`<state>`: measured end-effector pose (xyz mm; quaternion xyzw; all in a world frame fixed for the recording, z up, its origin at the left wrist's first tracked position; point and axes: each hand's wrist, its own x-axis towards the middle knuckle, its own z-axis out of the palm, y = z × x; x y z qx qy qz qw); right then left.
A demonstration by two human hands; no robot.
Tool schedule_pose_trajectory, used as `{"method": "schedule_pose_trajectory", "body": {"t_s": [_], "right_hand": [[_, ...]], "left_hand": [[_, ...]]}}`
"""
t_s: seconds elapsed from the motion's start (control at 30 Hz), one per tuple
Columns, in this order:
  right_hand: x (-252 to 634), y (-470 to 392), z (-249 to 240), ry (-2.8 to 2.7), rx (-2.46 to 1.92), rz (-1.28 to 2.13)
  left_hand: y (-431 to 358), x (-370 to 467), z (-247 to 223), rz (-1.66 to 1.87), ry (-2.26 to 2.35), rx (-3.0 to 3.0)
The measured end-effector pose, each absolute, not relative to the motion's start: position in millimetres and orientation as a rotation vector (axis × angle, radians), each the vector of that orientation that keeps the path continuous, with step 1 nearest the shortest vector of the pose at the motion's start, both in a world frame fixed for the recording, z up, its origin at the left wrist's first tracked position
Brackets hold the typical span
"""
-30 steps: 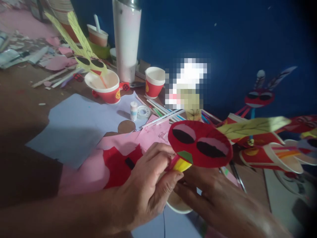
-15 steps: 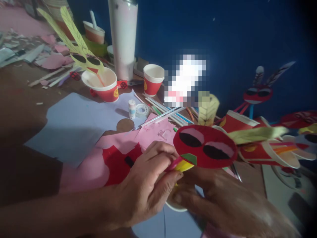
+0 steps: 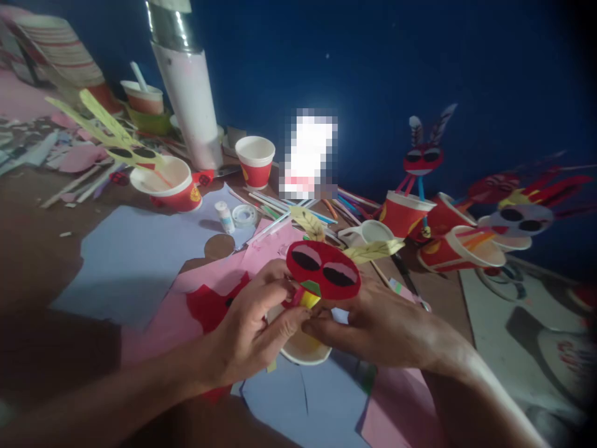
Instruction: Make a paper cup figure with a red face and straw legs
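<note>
My left hand (image 3: 259, 314) pinches a pink and a yellow straw (image 3: 308, 299) just below a red oval paper face (image 3: 323, 271). The face has black eyes with pink lids, a green mouth and leafy yellow-green paper ears (image 3: 377, 250). Beneath both hands stands a paper cup (image 3: 305, 359), its pale inside and lower rim showing. My right hand (image 3: 380, 330) is closed at the cup, behind and below the face, its thumb close to my left thumb. What its fingertips grip is hidden. Red paper (image 3: 208, 308) lies beside my left hand.
Blue-grey paper (image 3: 125, 249), a small white bottle (image 3: 224, 217) and a tape roll (image 3: 244, 216) lie ahead. Behind them stand a white flask (image 3: 191, 106) and a red cup (image 3: 255, 168). Cup figures stand left (image 3: 163, 177) and right (image 3: 405, 211). Loose straws lie mid-table.
The view has shifted, with more of the right side showing. The red face and both hands appear smaller and further left. My left hand keeps its pinch on the straws; my right hand is less blurred.
</note>
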<state>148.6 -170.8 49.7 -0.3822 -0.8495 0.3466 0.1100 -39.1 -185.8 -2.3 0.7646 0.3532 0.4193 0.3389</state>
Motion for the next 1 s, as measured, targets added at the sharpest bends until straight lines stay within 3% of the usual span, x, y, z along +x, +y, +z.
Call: {"method": "schedule_pose_trajectory", "body": {"t_s": [0.2, 0.7, 1.0], "right_hand": [[153, -167, 50, -2.402, -1.047, 1.038], [158, -158, 49, -2.323, -0.984, 1.486], [166, -157, 50, -2.305, -1.015, 1.389]], "left_hand": [[-180, -41, 0, 1.037, 0.846, 1.975], [-181, -45, -3, 0.967, 0.916, 2.013], [-177, -51, -10, 0.826, 0.956, 1.967]]}}
